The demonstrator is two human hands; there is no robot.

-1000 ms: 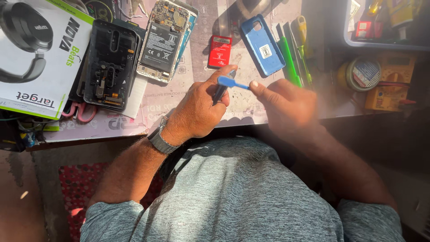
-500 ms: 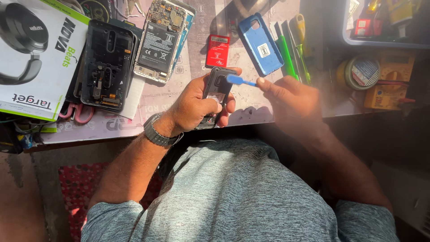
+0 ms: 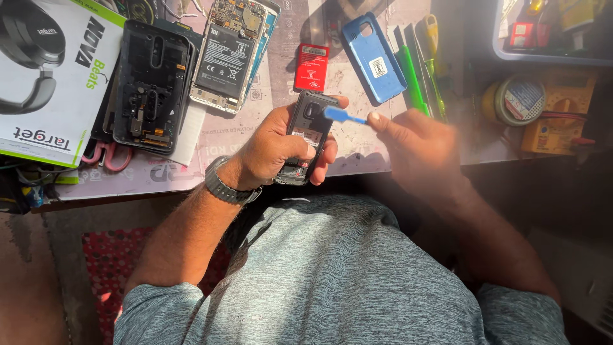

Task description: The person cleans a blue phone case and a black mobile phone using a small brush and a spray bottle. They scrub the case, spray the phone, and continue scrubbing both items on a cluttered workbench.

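While the head view looks straight down, the left hand point(image 3: 274, 150) sits just left of frame centre, closed around a small dark phone point(image 3: 308, 137) whose back is open, with the inner bay exposed. The right hand point(image 3: 418, 144), right of centre and slightly blurred, pinches a blue pry tool point(image 3: 343, 115) between its fingertips; the tool tip lies at the upper edge of the phone. A metal-band watch point(image 3: 225, 185) sits on the left wrist.

Edges and clearance: both hands work at the near edge of the worktable point(image 3: 357, 150), over the lap. Bare mat shows just above and below the phone; elsewhere parts crowd close. A red battery point(image 3: 311, 66) lies just above the phone. A blue phone cover point(image 3: 374, 57) lies upper centre, with green and yellow hand tools point(image 3: 418, 70) just to its right.

Surface and room: upper left of the frame holds a headphone box point(image 3: 48, 76), then a black phone rear frame point(image 3: 148, 83), then 1 opened smartphone point(image 3: 230, 54) showing its battery and board. Pink scissor handles point(image 3: 105, 156) protrude at the left table edge. Upper right holds a round tin point(image 3: 518, 99), a yellow meter point(image 3: 562, 112) and a grey tray point(image 3: 543, 57). Strong sunlight crosses the surface. A red patterned mat point(image 3: 108, 262) shows on the floor at lower left.
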